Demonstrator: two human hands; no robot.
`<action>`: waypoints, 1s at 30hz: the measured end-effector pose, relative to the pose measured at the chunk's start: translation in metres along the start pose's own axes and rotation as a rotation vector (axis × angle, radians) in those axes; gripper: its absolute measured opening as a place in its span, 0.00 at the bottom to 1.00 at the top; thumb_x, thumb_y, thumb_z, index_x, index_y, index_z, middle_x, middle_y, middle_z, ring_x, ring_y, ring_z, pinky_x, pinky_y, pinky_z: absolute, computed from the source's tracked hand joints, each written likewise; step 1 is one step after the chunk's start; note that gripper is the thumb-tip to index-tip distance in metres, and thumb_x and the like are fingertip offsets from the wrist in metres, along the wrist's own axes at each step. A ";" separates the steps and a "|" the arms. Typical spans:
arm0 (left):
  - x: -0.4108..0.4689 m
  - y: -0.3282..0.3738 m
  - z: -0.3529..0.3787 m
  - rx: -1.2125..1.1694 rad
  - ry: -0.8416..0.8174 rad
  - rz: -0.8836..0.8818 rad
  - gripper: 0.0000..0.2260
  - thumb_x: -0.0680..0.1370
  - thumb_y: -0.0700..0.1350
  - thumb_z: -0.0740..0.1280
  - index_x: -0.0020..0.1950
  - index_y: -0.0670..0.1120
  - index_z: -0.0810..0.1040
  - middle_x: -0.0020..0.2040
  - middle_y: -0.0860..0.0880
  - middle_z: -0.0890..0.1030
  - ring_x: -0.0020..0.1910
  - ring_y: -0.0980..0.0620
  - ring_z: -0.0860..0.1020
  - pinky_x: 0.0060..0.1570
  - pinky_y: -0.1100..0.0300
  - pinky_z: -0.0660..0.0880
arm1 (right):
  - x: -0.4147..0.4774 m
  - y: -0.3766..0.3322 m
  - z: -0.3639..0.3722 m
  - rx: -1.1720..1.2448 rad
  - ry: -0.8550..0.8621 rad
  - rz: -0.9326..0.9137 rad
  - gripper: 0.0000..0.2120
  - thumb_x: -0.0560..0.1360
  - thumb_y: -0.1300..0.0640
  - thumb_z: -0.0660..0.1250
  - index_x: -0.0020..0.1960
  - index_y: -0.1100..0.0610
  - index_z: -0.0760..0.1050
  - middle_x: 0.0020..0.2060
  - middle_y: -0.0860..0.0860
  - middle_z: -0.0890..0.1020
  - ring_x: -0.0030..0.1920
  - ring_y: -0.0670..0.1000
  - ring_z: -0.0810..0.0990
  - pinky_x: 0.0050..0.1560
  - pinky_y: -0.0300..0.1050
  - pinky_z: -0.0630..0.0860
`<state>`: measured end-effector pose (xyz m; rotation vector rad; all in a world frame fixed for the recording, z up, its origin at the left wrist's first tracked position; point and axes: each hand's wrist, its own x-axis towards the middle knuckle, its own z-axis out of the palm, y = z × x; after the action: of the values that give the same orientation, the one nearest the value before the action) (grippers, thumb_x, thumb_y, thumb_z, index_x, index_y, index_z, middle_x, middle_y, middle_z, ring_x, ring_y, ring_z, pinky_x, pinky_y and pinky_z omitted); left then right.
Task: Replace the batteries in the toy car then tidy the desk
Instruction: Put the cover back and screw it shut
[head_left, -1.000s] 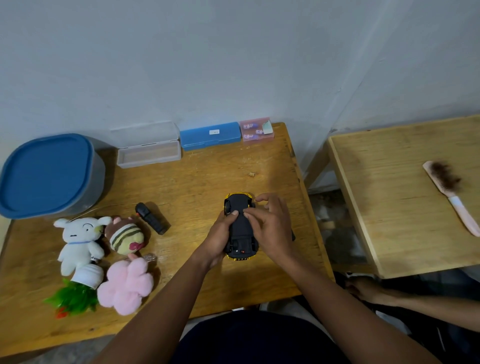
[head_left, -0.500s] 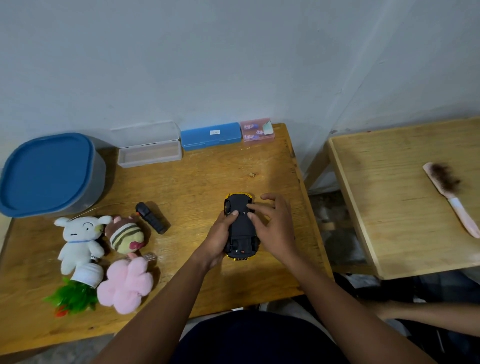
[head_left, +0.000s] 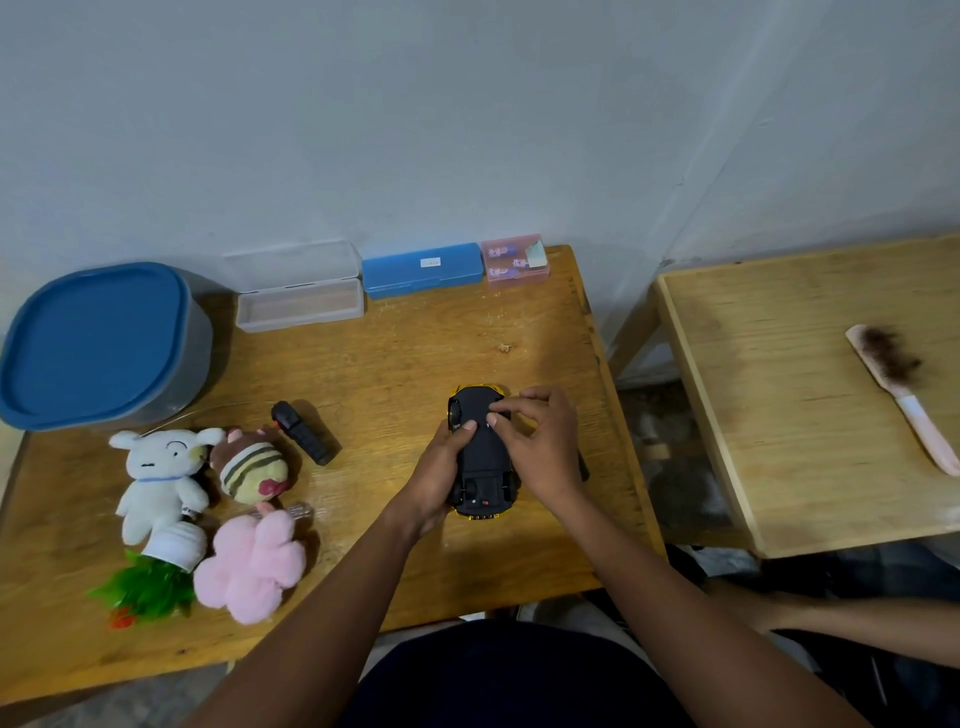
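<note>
Curls right hand (head_left: 545, 447) from spread into pinch on upturned toy car (head_left: 480, 457); grips flank with left hand (head_left: 440, 474). Likely light, rigid: hold sides.

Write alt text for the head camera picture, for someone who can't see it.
A person's left hand grips an upturned yellow toy car on a wooden desk while the right hand picks at its black underside. Plush toys lie at the left; a blue-lidded tub and small boxes line the wall.

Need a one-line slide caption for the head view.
Left hand grips the upturned toy car on the wooden desk while right hand pinches at its black underside.
</note>
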<state>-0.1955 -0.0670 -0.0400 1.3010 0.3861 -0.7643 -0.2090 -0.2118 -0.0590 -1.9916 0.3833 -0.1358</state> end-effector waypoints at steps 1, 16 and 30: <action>0.000 0.000 0.000 -0.002 -0.003 0.003 0.14 0.85 0.51 0.61 0.69 0.51 0.72 0.60 0.43 0.83 0.52 0.44 0.84 0.48 0.47 0.83 | 0.000 -0.001 0.000 0.001 0.001 0.003 0.04 0.72 0.49 0.75 0.47 0.43 0.84 0.51 0.46 0.72 0.59 0.51 0.73 0.56 0.55 0.77; 0.000 -0.002 0.000 0.003 0.016 0.006 0.12 0.85 0.51 0.61 0.68 0.52 0.73 0.62 0.42 0.82 0.58 0.39 0.82 0.57 0.40 0.80 | 0.000 0.002 -0.001 -0.012 -0.021 -0.021 0.07 0.71 0.50 0.76 0.49 0.42 0.83 0.52 0.45 0.72 0.60 0.50 0.72 0.58 0.51 0.76; 0.001 -0.002 0.000 -0.051 0.019 -0.012 0.15 0.84 0.50 0.62 0.71 0.51 0.71 0.63 0.41 0.81 0.57 0.41 0.83 0.49 0.47 0.82 | -0.007 0.008 0.001 -0.140 0.015 -0.140 0.10 0.76 0.48 0.71 0.56 0.47 0.83 0.56 0.47 0.73 0.60 0.49 0.71 0.56 0.40 0.70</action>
<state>-0.1962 -0.0674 -0.0418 1.2598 0.4266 -0.7484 -0.2164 -0.2116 -0.0663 -2.1567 0.2686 -0.2171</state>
